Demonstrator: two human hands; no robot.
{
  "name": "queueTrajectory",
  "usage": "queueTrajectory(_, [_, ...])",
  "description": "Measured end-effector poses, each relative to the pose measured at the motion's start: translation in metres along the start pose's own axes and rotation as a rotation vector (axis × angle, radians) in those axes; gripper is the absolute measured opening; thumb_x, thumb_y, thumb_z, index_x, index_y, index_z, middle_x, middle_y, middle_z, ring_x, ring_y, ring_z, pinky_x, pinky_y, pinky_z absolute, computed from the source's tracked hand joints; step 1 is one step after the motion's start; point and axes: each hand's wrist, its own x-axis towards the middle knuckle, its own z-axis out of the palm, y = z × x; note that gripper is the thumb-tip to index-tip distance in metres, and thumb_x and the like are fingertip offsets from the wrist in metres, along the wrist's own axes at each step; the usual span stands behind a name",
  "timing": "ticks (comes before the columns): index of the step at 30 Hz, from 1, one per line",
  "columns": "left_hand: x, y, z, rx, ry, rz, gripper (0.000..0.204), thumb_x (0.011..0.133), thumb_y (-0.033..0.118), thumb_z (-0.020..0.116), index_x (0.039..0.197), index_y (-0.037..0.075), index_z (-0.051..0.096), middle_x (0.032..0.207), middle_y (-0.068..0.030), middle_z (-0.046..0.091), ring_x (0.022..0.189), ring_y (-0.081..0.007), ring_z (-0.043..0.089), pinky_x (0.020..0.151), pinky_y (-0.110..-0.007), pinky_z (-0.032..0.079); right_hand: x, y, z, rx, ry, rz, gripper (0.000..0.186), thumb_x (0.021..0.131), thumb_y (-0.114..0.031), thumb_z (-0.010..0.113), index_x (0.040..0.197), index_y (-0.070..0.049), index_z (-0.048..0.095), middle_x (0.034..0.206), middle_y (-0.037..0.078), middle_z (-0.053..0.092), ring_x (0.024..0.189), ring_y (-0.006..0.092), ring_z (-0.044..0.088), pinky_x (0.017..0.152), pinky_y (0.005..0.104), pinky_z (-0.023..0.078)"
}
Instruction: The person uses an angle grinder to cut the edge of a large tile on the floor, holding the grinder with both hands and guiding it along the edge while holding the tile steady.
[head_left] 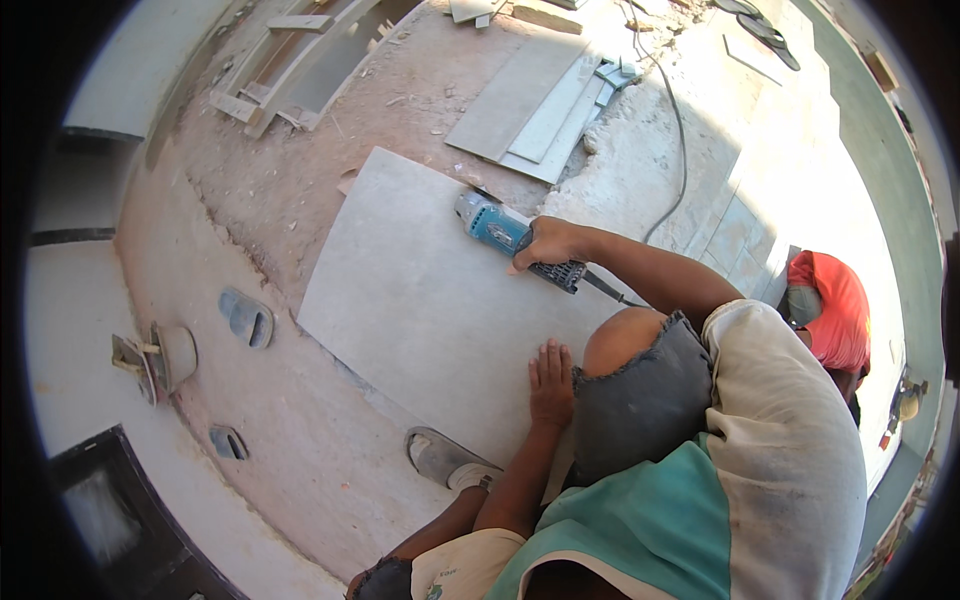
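A large pale grey floor tile (pixel 400 260) lies in front of me. My right hand (pixel 548 244) is wrapped round the body of a blue angle grinder (pixel 497 226), near the tile's far right edge. The grinder's disc is at that edge; whether it touches the tile I cannot tell. A dark cord (pixel 605 290) runs from the grinder's back end. My left hand (pixel 551 382) lies flat on the tile beside my knee, fingers stretched out and holding nothing.
More tiles (pixel 520 95) lie beyond, next to rough mortar and a cable (pixel 683 150). A wooden frame (pixel 290 60) stands far left. Loose sandals (pixel 246 317) and a bucket (pixel 175 358) are at left. A person in a red shirt (pixel 835 310) is at right.
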Motion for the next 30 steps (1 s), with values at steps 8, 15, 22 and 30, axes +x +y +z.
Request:
queueTrajectory(8, [0.000, 0.000, 0.007, 0.071, 0.020, -0.007, 0.058, 0.095, 0.024, 0.042, 0.148, 0.001, 0.034, 0.157, -0.0202, 0.028, 0.145, -0.0339, 0.028, 0.117, -0.051, 0.022, -0.013, -0.002, -0.002, -0.021, -0.011, 0.003, 0.069, 0.063, -0.042, 0.082, 0.098, 0.015, 0.067, 0.097, 0.023, 0.069, 0.087, 0.0298, 0.068, 0.076, 0.0350, 0.053])
queueTrajectory(15, [-0.002, -0.002, 0.014, 0.106, 0.043, 0.011, 0.055, 0.096, 0.026, 0.041, 0.145, 0.001, 0.038, 0.154, -0.0201, 0.033, 0.142, -0.0339, 0.033, 0.115, -0.051, 0.026, -0.016, 0.009, 0.000, -0.017, -0.009, 0.015, 0.070, 0.063, -0.045, 0.082, 0.097, 0.015, 0.068, 0.098, 0.024, 0.069, 0.089, 0.0312, 0.068, 0.077, 0.0362, 0.052])
queueTrajectory(22, [0.002, -0.001, 0.009, 0.135, 0.096, 0.030, 0.051, 0.097, 0.023, 0.042, 0.143, 0.002, 0.042, 0.152, -0.0201, 0.036, 0.140, -0.0337, 0.037, 0.114, -0.050, 0.028, -0.026, 0.017, 0.000, 0.001, -0.023, 0.030, 0.070, 0.064, -0.044, 0.082, 0.098, 0.016, 0.068, 0.099, 0.026, 0.069, 0.090, 0.0322, 0.068, 0.077, 0.0360, 0.052])
queueTrajectory(30, [0.001, 0.000, 0.011, 0.173, 0.174, 0.037, 0.052, 0.096, 0.024, 0.043, 0.143, 0.002, 0.040, 0.153, -0.0198, 0.034, 0.141, -0.0337, 0.035, 0.115, -0.051, 0.027, -0.039, 0.022, -0.004, -0.011, -0.030, 0.045, 0.071, 0.064, -0.044, 0.081, 0.097, 0.016, 0.067, 0.098, 0.027, 0.069, 0.087, 0.0327, 0.068, 0.077, 0.0368, 0.052])
